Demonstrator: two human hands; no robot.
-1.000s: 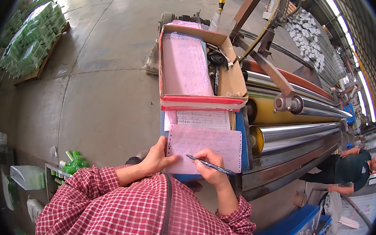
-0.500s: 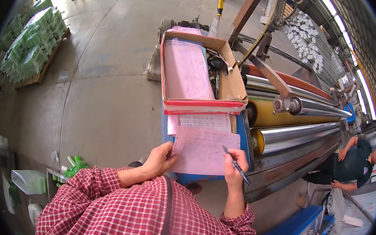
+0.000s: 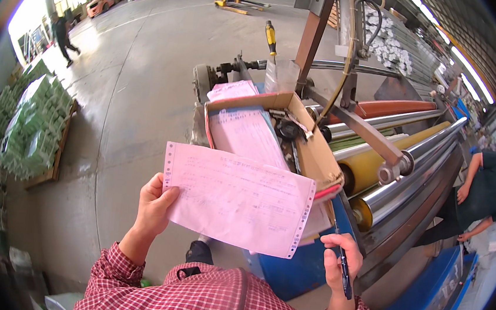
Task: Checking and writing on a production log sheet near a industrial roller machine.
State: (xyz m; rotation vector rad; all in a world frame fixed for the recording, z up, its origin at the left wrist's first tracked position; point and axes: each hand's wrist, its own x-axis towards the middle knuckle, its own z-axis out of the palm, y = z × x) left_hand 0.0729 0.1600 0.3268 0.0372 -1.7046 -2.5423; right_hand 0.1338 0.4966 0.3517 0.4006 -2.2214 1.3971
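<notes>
A pink printed form (image 3: 235,198) with punched edges is held up by my left hand (image 3: 157,201), thumb on its front at the left margin. My right hand (image 3: 340,263) grips a dark pen (image 3: 343,268), apart from the sheet's right edge. Behind the form stands an open cardboard box (image 3: 319,152) with red trim, partly covered by it. Inside the box lie more pink sheets (image 3: 247,132) and some dark small items (image 3: 288,130). The box rests on a blue surface (image 3: 288,273).
Right of the box runs a machine with metal and yellow rollers (image 3: 386,161). A yellow-handled screwdriver (image 3: 270,37) stands upright behind the box. A pallet of green-wrapped bundles (image 3: 38,128) is at left. One person (image 3: 481,184) stands at right; another person (image 3: 62,38) walks far left.
The pink form has come up off the blue surface in my left hand and moved left. My right hand, still with the pen, has shifted right and down. The view has turned.
</notes>
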